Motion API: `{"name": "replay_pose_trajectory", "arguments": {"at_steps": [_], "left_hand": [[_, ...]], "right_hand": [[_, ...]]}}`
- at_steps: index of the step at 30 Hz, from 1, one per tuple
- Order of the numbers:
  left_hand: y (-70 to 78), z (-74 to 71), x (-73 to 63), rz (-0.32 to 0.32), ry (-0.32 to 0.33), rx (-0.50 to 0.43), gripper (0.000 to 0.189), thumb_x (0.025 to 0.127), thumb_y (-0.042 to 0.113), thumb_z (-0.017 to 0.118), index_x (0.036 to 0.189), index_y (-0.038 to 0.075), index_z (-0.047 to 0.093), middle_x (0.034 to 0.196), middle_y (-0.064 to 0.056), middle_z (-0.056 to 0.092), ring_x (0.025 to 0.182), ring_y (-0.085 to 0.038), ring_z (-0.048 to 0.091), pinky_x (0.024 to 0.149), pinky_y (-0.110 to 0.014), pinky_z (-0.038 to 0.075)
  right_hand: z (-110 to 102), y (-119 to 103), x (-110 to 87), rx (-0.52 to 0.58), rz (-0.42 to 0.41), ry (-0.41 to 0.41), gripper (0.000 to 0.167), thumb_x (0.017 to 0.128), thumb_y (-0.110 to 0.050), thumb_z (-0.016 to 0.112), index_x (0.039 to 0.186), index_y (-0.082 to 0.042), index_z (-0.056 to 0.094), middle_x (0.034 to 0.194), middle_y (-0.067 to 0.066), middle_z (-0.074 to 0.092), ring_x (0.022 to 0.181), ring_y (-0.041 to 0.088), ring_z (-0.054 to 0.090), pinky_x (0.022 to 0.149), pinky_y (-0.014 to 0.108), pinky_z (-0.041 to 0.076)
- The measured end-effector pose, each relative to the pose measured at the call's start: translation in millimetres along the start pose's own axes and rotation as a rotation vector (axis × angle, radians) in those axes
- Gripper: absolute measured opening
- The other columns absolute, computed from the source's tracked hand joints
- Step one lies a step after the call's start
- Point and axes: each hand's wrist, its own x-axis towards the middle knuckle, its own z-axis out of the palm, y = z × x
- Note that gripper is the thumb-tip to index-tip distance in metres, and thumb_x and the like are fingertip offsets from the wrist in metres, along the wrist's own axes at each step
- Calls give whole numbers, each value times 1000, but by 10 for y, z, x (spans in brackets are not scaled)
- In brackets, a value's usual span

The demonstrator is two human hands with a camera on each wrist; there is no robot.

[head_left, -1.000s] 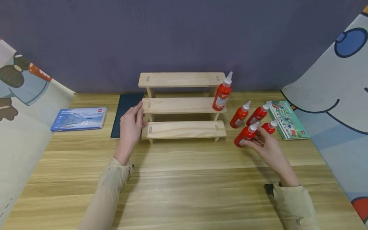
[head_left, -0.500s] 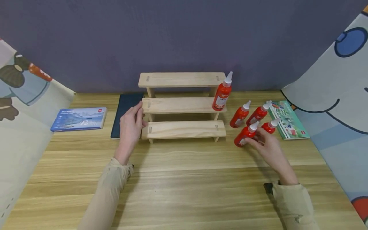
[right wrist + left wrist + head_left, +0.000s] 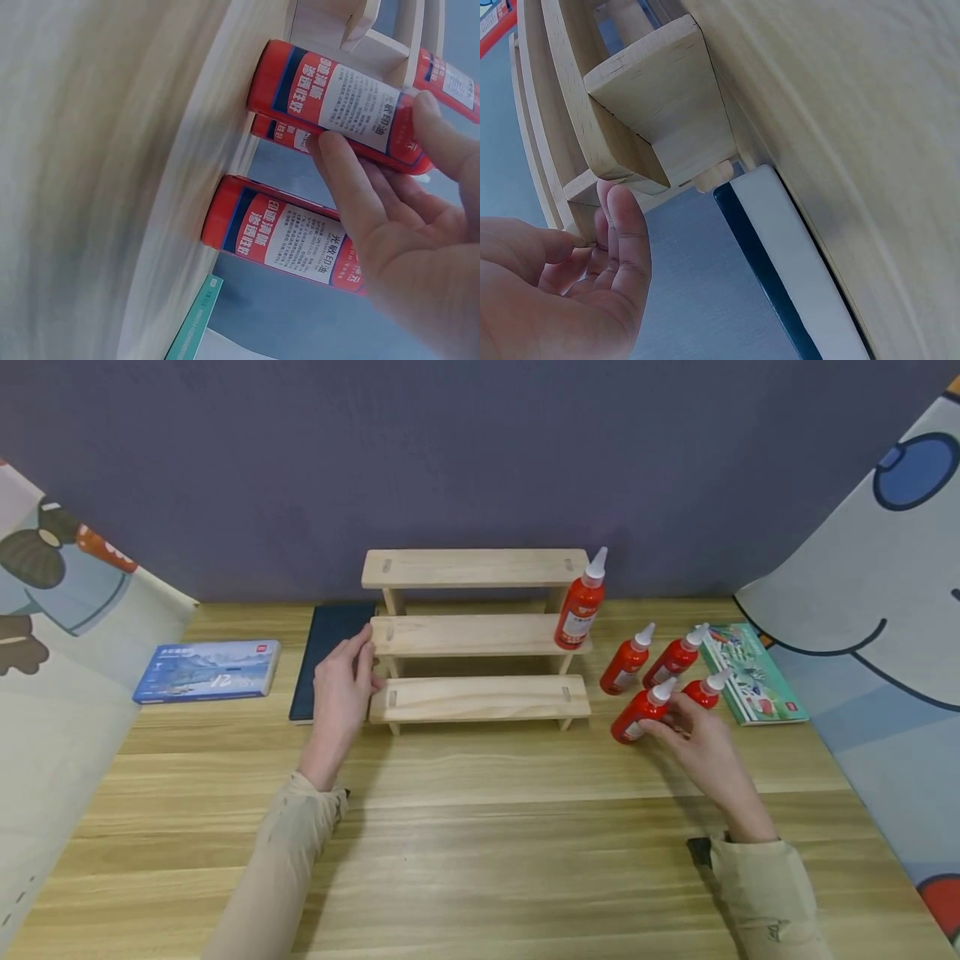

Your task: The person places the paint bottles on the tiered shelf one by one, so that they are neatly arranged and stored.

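A three-tier wooden display shelf stands at the back of the table. My left hand is at its left end, thumb and fingers pinching the end of the middle board. On the right, my right hand grips a red squeeze bottle with a white nozzle, thumb on one side and fingers on the other; the bottle is upright, low at the table. Close by stand more such red bottles, one partly hidden behind the hand. Another red bottle stands on the right end of the middle tier.
Left of the shelf lies a dark blue book, and farther left a blue box with a mountain picture. A green box lies behind the bottles on the right. A dark wall rises behind the shelf.
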Motion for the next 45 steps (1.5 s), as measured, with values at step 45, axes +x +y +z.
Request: {"name": "replay_pose_trajectory", "arguments": {"at_steps": [45], "left_hand": [[1,8,-2,-6,5,4,39,115,14,53,150,0,60,95,-23,72,64,-30,71,64,-30,50]], "right_hand": [[-63,-309,54,-53,-107,57,44,100,-18,80,135,3,64,126,27,71,103,44,72,85,58,60]]}}
